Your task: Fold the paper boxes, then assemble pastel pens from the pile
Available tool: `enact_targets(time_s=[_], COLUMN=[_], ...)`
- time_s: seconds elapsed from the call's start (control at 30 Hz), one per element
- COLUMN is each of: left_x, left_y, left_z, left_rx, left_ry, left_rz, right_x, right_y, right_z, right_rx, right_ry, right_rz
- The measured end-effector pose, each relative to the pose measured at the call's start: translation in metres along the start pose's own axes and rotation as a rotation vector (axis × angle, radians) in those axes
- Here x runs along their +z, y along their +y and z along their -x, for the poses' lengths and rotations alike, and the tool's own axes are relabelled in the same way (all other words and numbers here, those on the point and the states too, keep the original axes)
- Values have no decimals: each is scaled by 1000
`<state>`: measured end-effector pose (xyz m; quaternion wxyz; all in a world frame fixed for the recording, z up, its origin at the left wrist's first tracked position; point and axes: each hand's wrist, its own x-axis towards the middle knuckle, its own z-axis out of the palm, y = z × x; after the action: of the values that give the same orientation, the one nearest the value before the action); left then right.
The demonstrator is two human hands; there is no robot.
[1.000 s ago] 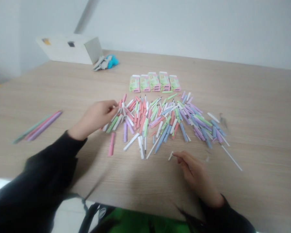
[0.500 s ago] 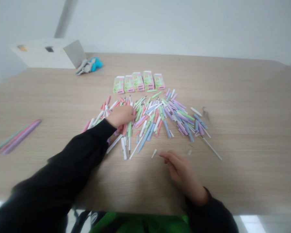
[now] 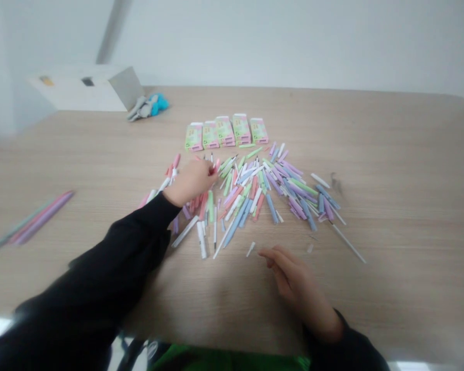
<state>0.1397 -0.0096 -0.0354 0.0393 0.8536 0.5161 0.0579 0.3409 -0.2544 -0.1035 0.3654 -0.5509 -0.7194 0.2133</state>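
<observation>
My left hand [image 3: 192, 181] reaches over the left part of a heap of loose pastel pen parts [image 3: 244, 189]. Its fingers are closed on a small pink pen part [image 3: 216, 166], a cap or a barrel piece; the grip is partly hidden. Around it are pink and white barrels, green pieces and thin dark-tipped refills. My right hand [image 3: 294, 281] rests on the table in front of the heap, holding nothing visible, fingers loosely stretched toward the left. Just off its fingertips lies a short white piece [image 3: 250, 249]. Purple and blue pieces [image 3: 290, 185] make up the heap's right side.
Behind the heap stands a row of several green-and-pink boxes [image 3: 226, 133]. Long pastel sticks [image 3: 42, 219] lie at the left. At the back left are a white box [image 3: 88, 93] and a grey-and-blue bundle [image 3: 149, 106]. A clear scrap [image 3: 310, 248] lies right of my right hand.
My left hand has lifted slightly off the heap, and a pink piece now shows at its fingertips. My right hand keeps its pose; the whole view has shifted a little.
</observation>
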Motion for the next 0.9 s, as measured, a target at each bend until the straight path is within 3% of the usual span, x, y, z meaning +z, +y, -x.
enact_targets(time_s=[0.13, 0.23, 0.37, 0.5, 0.57, 0.67, 0.8, 0.9], left_x=[-34, -50, -60, -58, -46, -10, 37, 49], left_y=[-16, -21, -17, -8, -2, 9, 18, 17], left_z=[34, 75, 123, 157, 173, 199, 228, 239], left_rx=[13, -114, -256, -259, -230, -79, 231, 198], left_ry=[128, 135, 129, 126, 207, 330, 310, 374], left_rz=[502, 851, 1158, 1326, 1267, 923, 392, 345], right_x=[1, 3, 3, 2, 0, -2, -3, -3], right_y=[3, 6, 9, 15, 19, 20, 15, 10], right_z=[2, 2, 1, 2, 3, 5, 5, 4], right_rx=[-12, -33, -57, -55, -41, -23, -23, -39], right_ry=[37, 54, 44, 56, 70, 73, 69, 57], right_rz=[11, 12, 23, 72, 94, 115, 114, 111])
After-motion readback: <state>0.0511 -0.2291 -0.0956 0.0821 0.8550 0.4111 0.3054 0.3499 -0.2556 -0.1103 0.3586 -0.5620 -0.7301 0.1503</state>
